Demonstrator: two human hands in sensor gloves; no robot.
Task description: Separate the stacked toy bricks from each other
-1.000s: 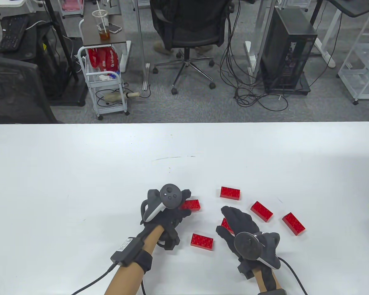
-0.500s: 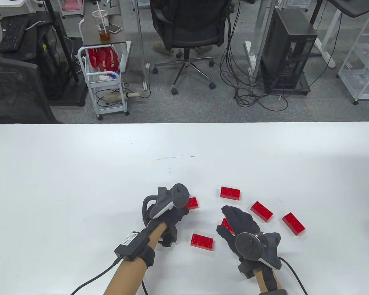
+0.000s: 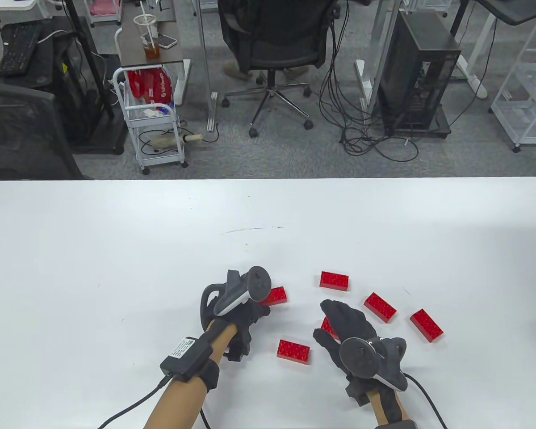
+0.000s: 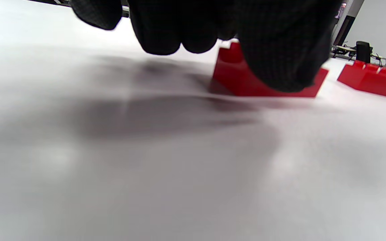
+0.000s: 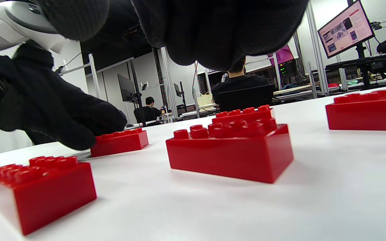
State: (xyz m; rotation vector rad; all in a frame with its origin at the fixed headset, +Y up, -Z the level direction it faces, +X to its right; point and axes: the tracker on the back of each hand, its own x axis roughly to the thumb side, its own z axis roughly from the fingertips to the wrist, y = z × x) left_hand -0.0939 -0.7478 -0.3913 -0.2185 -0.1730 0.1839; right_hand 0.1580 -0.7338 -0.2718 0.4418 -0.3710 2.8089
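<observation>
You worked in an office-lab | grey carpet behind your white bench (image 3: 116, 223) | swivel chair (image 3: 274, 49), PC tower (image 3: 417, 73) with loose cables (image 3: 362, 134), wire trolley (image 3: 154, 120), keyboard (image 3: 18, 47) | iced drink (image 3: 148, 38) on a side desk | monitor (image 5: 345, 28) and seated colleagues in the right wrist view.

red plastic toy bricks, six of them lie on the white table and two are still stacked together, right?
Not quite. Six red plastic toy bricks do lie on the white table, but none are stacked: the table view shows each lying singly, one at the left hand fingers, one partly under the right hand.
</observation>
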